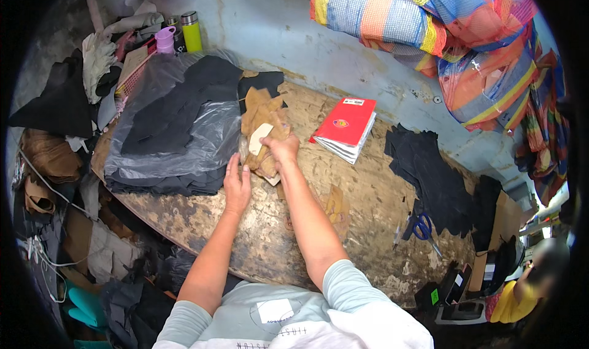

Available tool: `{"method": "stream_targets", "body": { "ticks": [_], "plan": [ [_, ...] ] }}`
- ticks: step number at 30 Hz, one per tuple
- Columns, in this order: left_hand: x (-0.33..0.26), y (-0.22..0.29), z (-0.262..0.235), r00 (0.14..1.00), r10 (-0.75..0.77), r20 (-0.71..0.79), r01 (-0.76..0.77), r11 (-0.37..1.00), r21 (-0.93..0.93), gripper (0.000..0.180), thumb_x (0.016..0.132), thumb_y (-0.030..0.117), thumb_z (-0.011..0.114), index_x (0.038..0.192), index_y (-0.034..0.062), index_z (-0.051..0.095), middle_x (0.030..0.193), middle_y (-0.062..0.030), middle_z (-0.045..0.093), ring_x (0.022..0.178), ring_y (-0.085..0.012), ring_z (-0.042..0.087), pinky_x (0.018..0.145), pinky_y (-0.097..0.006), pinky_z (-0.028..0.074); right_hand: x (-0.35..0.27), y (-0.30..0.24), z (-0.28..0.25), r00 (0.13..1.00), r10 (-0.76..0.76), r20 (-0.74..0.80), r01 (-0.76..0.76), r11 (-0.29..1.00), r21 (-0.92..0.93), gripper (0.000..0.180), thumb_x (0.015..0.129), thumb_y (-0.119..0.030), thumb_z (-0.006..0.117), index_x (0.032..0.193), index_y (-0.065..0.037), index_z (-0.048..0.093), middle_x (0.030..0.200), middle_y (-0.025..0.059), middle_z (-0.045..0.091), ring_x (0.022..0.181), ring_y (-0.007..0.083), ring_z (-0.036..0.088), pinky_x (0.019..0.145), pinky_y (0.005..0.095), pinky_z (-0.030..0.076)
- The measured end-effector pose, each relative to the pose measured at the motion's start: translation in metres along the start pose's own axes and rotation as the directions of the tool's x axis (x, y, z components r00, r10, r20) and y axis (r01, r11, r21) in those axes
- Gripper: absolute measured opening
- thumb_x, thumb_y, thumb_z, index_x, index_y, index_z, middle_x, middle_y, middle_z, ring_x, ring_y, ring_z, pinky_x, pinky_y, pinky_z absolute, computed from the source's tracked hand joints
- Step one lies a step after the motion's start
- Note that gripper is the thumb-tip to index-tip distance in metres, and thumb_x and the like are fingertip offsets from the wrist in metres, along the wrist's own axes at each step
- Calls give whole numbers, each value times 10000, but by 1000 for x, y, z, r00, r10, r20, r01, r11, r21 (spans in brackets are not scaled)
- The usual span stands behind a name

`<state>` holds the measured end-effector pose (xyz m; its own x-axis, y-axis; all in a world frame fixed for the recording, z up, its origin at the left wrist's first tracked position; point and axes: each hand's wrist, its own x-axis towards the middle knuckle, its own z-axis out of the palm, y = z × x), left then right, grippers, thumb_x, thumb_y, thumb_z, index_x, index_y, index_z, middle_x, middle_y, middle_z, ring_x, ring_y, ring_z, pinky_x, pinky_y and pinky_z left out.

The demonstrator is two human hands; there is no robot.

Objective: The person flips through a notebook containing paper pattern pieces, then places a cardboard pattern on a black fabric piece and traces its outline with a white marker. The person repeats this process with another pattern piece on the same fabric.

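Tan leather pieces [261, 125] are stacked near the table's [368, 189] far edge, beside bagged black material [178, 128]. Right hand [282, 148] is pinched around a pale pattern piece [259, 138]; left hand [236, 186] lies flat, fingers spread, steadying the stack. Edges are best aligned before release.

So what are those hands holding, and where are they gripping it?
The right hand pinches a pale cut-out piece by its right end, above a stack of tan pieces. The left hand holds nothing; it rests flat on the table beside the stack.
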<state>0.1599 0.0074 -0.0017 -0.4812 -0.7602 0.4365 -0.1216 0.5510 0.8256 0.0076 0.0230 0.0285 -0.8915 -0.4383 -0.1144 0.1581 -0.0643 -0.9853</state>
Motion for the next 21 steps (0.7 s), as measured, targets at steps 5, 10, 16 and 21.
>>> {"method": "stream_targets", "body": {
  "ticks": [5, 10, 16, 21],
  "plan": [
    [2, -4, 2, 991, -134, -8, 129, 971, -200, 447, 933, 236, 468, 1251, -77, 442, 1232, -244, 510, 1148, -316, 498, 970, -357, 383, 2, -50, -36, 962, -274, -11, 271, 955, -124, 523, 583, 39, 766, 1058, 40, 548, 981, 129, 652, 809, 222, 643, 719, 333, 532],
    [40, -13, 13, 945, -328, -6, 230, 674, -702, 578, 959, 345, 449, 1377, -23, 292, 1311, -183, 450, 1162, -258, 487, 947, -332, 401, -17, -85, -59, 788, -516, 336, 608, 565, -558, 470, 589, -188, 766, 987, -34, 568, 785, 211, 634, 760, 353, 630, 668, 426, 502],
    [85, -22, 44, 924, -380, -34, 215, 593, -776, 675, 931, 427, 479, 1393, -6, 244, 1239, -149, 463, 1123, -214, 452, 967, -309, 349, -32, -57, -62, 800, -255, 544, 597, 245, -764, 493, 637, -167, 736, 1059, -77, 496, 781, 179, 634, 773, 361, 625, 691, 444, 493],
    [68, -9, 84, 877, -462, -130, 233, 648, -725, 787, 913, 499, 460, 1428, 6, 126, 1355, -182, 359, 1226, -250, 376, 1016, -322, 296, -24, -46, -65, 768, -309, 560, 638, 294, -712, 543, 636, -157, 738, 1095, -87, 458, 803, 198, 630, 793, 372, 619, 704, 439, 488]
  ]
}}
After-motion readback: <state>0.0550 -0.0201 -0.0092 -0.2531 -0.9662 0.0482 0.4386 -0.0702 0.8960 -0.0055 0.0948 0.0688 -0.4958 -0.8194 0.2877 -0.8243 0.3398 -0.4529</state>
